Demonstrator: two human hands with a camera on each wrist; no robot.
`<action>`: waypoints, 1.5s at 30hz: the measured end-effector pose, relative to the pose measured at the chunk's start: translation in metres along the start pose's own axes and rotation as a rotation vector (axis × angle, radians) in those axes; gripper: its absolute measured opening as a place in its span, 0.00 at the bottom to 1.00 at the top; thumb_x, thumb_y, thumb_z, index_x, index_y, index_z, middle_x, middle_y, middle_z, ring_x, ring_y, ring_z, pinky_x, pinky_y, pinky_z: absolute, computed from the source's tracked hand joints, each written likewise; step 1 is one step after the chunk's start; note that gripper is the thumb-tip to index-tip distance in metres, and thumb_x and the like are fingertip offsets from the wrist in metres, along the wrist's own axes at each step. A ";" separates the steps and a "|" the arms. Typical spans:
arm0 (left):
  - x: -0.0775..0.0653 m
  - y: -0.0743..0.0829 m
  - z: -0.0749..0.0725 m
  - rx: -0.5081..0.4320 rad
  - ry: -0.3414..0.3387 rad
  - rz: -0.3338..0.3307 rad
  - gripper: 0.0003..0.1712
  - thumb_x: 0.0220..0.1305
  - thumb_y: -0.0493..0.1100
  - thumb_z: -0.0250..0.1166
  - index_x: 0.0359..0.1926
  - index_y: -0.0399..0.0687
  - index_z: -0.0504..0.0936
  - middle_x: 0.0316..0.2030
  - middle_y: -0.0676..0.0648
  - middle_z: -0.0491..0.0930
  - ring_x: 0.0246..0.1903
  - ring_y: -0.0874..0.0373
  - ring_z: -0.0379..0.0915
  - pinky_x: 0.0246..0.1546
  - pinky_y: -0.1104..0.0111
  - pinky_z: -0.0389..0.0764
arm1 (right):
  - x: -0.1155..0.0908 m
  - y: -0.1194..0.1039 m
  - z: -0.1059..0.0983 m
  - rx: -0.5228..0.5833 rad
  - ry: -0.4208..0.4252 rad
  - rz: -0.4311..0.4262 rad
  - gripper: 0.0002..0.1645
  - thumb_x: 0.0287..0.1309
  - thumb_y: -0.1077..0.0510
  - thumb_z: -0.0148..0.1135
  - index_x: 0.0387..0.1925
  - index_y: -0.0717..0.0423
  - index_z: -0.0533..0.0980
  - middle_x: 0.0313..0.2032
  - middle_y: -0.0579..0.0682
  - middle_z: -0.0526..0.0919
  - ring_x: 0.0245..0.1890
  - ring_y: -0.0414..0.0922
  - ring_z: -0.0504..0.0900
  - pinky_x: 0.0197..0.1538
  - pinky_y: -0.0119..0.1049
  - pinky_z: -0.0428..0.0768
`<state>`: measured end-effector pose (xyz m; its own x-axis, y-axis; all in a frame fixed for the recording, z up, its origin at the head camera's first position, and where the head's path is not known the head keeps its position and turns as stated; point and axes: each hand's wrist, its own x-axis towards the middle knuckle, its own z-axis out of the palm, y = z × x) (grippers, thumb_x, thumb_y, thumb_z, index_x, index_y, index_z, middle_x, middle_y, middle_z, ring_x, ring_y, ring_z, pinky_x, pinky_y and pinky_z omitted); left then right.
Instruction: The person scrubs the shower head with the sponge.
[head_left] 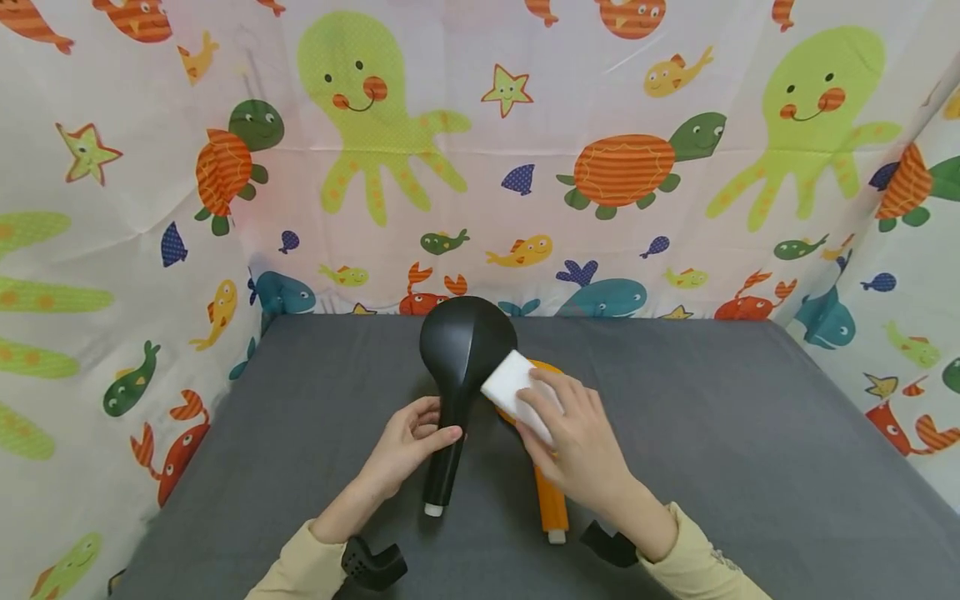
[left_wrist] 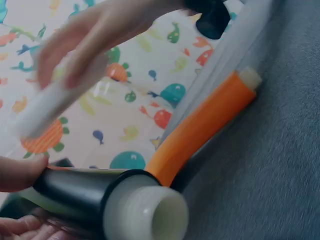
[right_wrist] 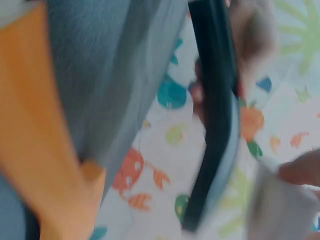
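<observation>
My left hand (head_left: 405, 446) grips a black handheld shower head (head_left: 457, 342) by its handle, the thumb lying across the front. The broad smooth back of its head faces me, and its white threaded end (left_wrist: 150, 212) points to the camera in the left wrist view. My right hand (head_left: 585, 446) holds a white sponge block (head_left: 508, 383) between fingers and thumb. One corner of the sponge overlaps the right edge of the black head in the head view. Under the right hand lies an orange shower head (head_left: 552, 504), its round head mostly hidden by hand and sponge.
A grey cloth (head_left: 712, 433) covers the table. Behind and at both sides hangs a white curtain (head_left: 480, 208) printed with sea animals. Black wrist mounts (head_left: 373, 565) sit on both forearms, close over the table's near part.
</observation>
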<state>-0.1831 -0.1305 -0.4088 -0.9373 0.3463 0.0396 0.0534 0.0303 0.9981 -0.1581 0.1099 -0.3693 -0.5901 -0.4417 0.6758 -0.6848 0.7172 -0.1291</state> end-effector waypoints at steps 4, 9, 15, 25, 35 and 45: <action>-0.003 0.001 0.008 0.000 -0.050 0.079 0.29 0.58 0.37 0.65 0.58 0.33 0.67 0.49 0.37 0.75 0.47 0.48 0.75 0.47 0.64 0.76 | 0.015 -0.009 0.017 0.058 0.013 -0.199 0.16 0.59 0.54 0.61 0.48 0.53 0.76 0.58 0.58 0.70 0.58 0.56 0.67 0.54 0.50 0.69; -0.004 -0.001 0.014 -0.008 -0.119 0.165 0.29 0.58 0.36 0.64 0.59 0.34 0.66 0.49 0.39 0.74 0.48 0.52 0.73 0.47 0.64 0.75 | 0.026 -0.004 0.024 0.045 0.029 -0.350 0.18 0.59 0.53 0.61 0.50 0.52 0.77 0.59 0.56 0.70 0.61 0.56 0.65 0.57 0.48 0.67; -0.002 -0.001 0.017 -0.065 -0.183 0.230 0.23 0.57 0.34 0.65 0.53 0.32 0.70 0.44 0.36 0.76 0.40 0.56 0.78 0.37 0.67 0.79 | 0.047 0.017 0.012 0.020 0.141 -0.232 0.20 0.58 0.54 0.62 0.52 0.55 0.76 0.59 0.59 0.71 0.60 0.58 0.65 0.57 0.51 0.66; -0.004 0.003 0.015 -0.050 -0.182 0.238 0.22 0.57 0.34 0.65 0.52 0.34 0.72 0.44 0.37 0.77 0.39 0.55 0.78 0.36 0.67 0.79 | 0.048 0.025 0.014 0.071 0.148 -0.176 0.24 0.57 0.61 0.56 0.57 0.59 0.72 0.61 0.62 0.66 0.61 0.60 0.62 0.59 0.56 0.62; -0.003 0.001 0.015 -0.069 -0.191 0.223 0.21 0.57 0.35 0.65 0.51 0.33 0.71 0.43 0.38 0.77 0.38 0.56 0.77 0.34 0.70 0.78 | 0.048 0.028 0.014 0.106 0.074 -0.234 0.25 0.58 0.57 0.53 0.58 0.57 0.71 0.63 0.59 0.65 0.62 0.58 0.61 0.59 0.54 0.62; -0.003 0.000 0.013 -0.048 -0.187 0.249 0.18 0.58 0.34 0.64 0.49 0.35 0.73 0.41 0.36 0.77 0.36 0.55 0.78 0.31 0.70 0.78 | 0.054 0.032 0.018 0.063 0.140 -0.092 0.28 0.53 0.63 0.61 0.58 0.60 0.70 0.61 0.62 0.66 0.59 0.61 0.64 0.56 0.58 0.65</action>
<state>-0.1758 -0.1193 -0.4091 -0.8176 0.5043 0.2779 0.2524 -0.1199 0.9602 -0.2198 0.0987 -0.3499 -0.4618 -0.4211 0.7807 -0.7610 0.6403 -0.1048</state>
